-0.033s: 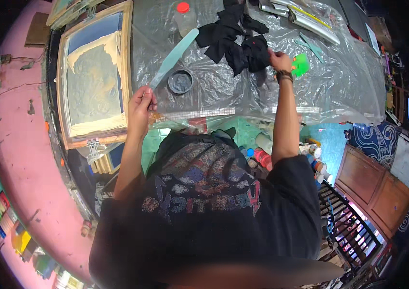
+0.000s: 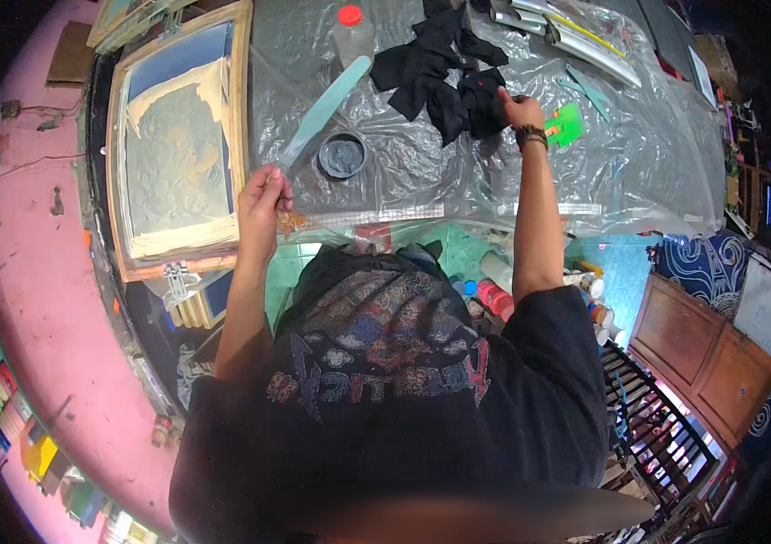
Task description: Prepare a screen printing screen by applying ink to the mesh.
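Observation:
My left hand is closed on the lower end of a long, pale green spatula, which slants up and away to the right. Below its blade stands a small round tub of dark grey paste. On the right, my right hand pinches the edge of a black cloth in a heap of black cloth pieces on the plastic sheet. A bright green flat scraper lies just beside my right wrist.
A wooden-framed printing screen with a grey-smeared mesh lies on the left. Behind the tub stands a clear bottle with a red cap. Scissors and metal-coloured bars lie at the far right. Several containers stand below the table edge.
My right hand has shifted slightly to the left against the black cloth. My left hand and the spatula have moved only a touch to the left.

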The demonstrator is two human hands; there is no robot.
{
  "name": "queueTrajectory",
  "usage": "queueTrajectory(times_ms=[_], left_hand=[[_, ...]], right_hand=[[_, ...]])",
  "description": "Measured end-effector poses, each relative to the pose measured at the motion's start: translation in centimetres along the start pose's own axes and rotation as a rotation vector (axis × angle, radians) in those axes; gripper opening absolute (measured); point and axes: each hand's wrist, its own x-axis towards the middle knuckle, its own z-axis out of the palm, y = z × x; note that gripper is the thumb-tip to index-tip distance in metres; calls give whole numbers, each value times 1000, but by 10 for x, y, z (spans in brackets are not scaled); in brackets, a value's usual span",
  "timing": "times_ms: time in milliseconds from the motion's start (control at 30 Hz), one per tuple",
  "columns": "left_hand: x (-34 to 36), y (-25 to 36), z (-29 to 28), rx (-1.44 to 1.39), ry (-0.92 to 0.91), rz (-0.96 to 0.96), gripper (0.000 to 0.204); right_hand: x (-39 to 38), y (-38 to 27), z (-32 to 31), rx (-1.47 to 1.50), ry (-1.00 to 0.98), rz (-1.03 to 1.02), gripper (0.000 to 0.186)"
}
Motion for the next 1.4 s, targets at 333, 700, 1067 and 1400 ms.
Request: queueTrajectory(times_ms=[333, 700, 1067, 1400], left_hand=[[-2, -6, -51, -81, 140, 66, 18], [15, -1, 33, -142, -42, 62, 19], [17, -11, 171, -243, -20, -21, 19], [35, -41, 237, -271, -78, -76, 19]], right_hand=[[41, -5, 31, -82, -32, -4, 57], [-66, 19, -100, 1862, -478, -300, 49], [-76, 30, -201, 1334, -126, -211, 15], [-92, -33, -284, 1350, -248, -608, 26]])
